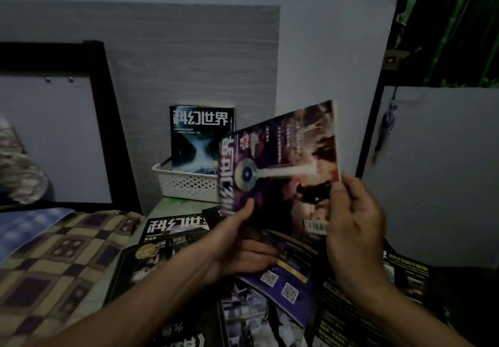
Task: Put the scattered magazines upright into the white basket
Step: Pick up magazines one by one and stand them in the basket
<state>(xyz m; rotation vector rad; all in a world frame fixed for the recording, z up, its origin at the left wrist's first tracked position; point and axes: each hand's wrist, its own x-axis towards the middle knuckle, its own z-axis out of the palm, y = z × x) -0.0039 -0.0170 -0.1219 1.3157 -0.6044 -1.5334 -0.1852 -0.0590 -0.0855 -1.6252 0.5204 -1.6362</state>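
Observation:
Both hands hold a purple and orange magazine (283,168) in the air, tilted, with its title running down its left edge. My left hand (243,241) grips its lower left corner, thumb on the cover. My right hand (353,228) pinches its right edge near the barcode. Behind it, the white perforated basket (186,184) stands against the wall with one dark magazine (199,139) upright inside. Several more magazines lie flat below my hands, among them a black one (167,236) at the left, a blue one with QR codes (280,282) and a dark one (405,279) at the right.
A checked blanket (62,255) covers the bed at the left, beside a dark bed frame (108,98). A grey wood-grain panel (189,58) backs the basket. A white cabinet door (442,174) with something dark hanging on it stands at the right.

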